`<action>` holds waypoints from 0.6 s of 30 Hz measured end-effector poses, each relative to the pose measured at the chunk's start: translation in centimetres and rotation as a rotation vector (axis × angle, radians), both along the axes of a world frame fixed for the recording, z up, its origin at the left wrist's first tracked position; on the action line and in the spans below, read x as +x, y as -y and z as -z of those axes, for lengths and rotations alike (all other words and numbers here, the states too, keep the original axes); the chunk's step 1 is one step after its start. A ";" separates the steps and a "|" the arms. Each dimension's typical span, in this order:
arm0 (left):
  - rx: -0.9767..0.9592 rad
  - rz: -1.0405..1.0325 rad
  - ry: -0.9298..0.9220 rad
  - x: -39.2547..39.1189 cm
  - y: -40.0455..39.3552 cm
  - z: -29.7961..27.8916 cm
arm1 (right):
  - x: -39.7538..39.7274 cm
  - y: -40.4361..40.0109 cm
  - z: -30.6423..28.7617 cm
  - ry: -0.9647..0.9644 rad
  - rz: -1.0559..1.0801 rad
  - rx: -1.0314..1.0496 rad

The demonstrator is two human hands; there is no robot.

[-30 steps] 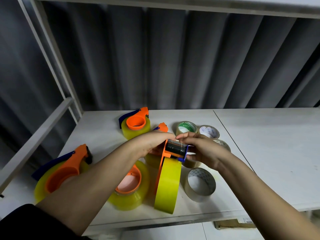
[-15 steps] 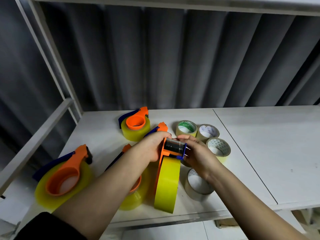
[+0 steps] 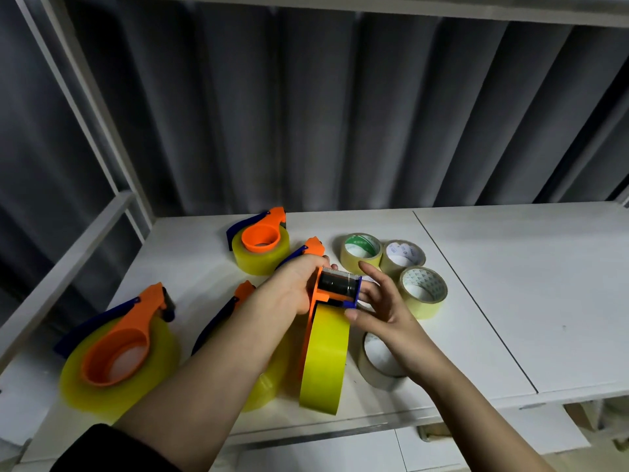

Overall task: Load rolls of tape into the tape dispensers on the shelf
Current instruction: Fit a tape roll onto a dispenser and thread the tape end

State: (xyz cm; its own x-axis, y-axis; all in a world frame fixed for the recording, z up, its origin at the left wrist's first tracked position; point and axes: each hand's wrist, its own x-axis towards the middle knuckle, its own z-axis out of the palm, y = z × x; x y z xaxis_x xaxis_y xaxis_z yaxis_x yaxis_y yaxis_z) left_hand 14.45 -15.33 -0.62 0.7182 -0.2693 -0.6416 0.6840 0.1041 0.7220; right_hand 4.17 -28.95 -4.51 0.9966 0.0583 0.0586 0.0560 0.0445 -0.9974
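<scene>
While the left hand grips the head of the upright orange tape dispenser loaded with a yellow tape roll, fingers curled round its orange side, the right hand sits on the opposite side with fingers loosely spread. Right thumb tip touches the blue corner under the black roller; other fingers are straight, holding nothing. Dispenser stands on edge on the white shelf, between both hands.

Just below the right hand: a clear tape roll with white core, lying flat, partly hidden by the wrist. Right of and beyond the right hand: three loose rolls close together — green-core roll, white-core roll, pale yellow roll with patterned core.

Beyond the left hand: loaded orange dispenser with blue handle, lying flat. Under the left forearm: another loaded dispenser, mostly hidden. Far left of the left hand: large loaded orange dispenser, flat on the shelf.
</scene>
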 end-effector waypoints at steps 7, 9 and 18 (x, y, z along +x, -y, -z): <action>-0.032 0.067 0.132 -1.2 -0.4 -0.1 | 0.9 0.2 0.4 0.086 0.087 -0.052; -0.006 0.036 0.237 -1.5 -0.9 0.6 | 1.1 0.3 0.4 0.084 0.081 -0.041; 0.112 -0.008 0.658 -2.4 -3.4 1.3 | 1.6 0.5 1.1 0.075 0.085 -0.088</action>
